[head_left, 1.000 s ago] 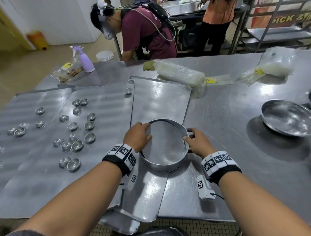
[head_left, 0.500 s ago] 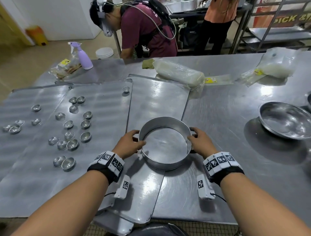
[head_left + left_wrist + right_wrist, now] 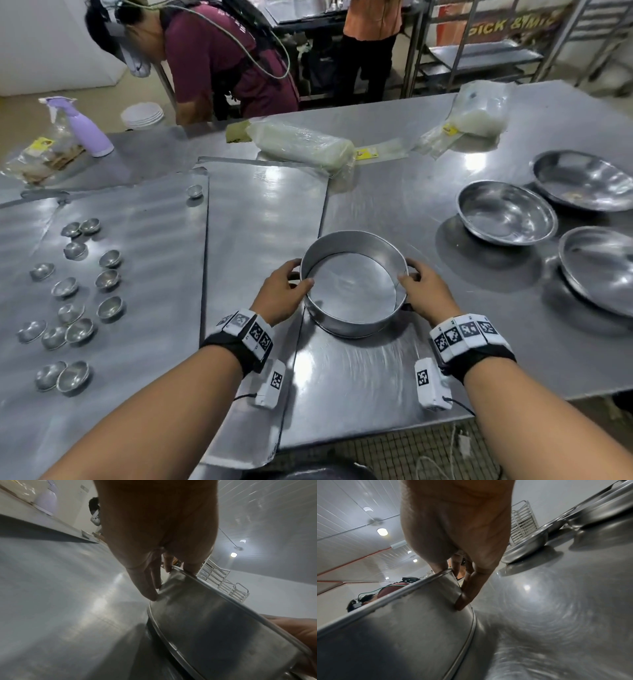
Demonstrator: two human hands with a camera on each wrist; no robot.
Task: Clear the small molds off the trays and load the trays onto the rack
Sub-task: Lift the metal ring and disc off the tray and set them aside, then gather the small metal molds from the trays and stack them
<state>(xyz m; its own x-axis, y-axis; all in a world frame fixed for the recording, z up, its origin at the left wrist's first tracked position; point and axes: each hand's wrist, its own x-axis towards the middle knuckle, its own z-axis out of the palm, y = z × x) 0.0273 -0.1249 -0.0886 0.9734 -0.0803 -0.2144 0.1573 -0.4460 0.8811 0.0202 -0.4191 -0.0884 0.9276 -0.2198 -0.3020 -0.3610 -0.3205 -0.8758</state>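
I hold a round steel pan [image 3: 354,284] between both hands, low at the right edge of the middle tray [image 3: 260,222]. My left hand [image 3: 286,291] grips its left rim, thumb over the edge. My right hand [image 3: 419,291] grips the right rim the same way. In the left wrist view my fingers [image 3: 149,588] press the pan wall [image 3: 223,635]; in the right wrist view my fingers [image 3: 471,592] do likewise on the pan [image 3: 402,628]. Several small molds [image 3: 75,287] lie scattered on the left tray [image 3: 154,308], and one mold [image 3: 194,191] sits at its far corner.
Three steel bowls [image 3: 507,212] stand on the table to the right. Plastic bags [image 3: 301,144] and a purple spray bottle [image 3: 87,132] lie at the far side. A person bends over behind the table. A metal rack [image 3: 479,58] stands at the back right.
Both hands have carried the pan to the right, from the middle of the tray to its right edge. My view has swung right, showing more bowls.
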